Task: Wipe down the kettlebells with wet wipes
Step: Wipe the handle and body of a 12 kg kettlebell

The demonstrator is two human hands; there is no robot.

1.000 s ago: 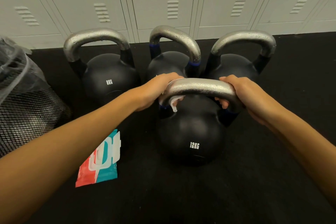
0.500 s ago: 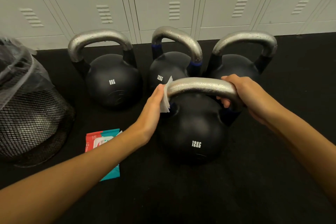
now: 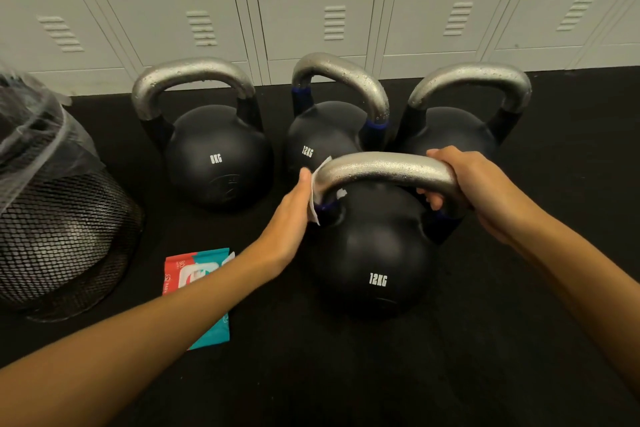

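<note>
White wipe [image 3: 316, 198] sits folded against my left hand [image 3: 291, 215], which presses it with thumb up and palm in against the left corner of the steel handle [image 3: 388, 170], just above the blue band where the handle joins the ball. My right hand [image 3: 464, 184] is curled over the handle's right end, fingers wrapped underneath, steadying the front kettlebell [image 3: 374, 253], the one marked 12KG nearest me on the black floor [image 3: 311, 374].

Judging by where the wipe is, I am on the handle of this bell only; its black ball looks untouched by the cloth right now, though I cannot tell whether it is clean. Behind it stand three more: the 8KG kettlebell [image 3: 218, 156] to the left, a second 12KG kettlebell [image 3: 325, 135] in the middle, and a right kettlebell [image 3: 453, 128] partly hidden by my hand. Droplets bead on their handles, so whether they are finished is unclear. The wipes packet [image 3: 194, 274] lies by my left forearm, near the mesh bin [image 3: 59, 239].
</note>
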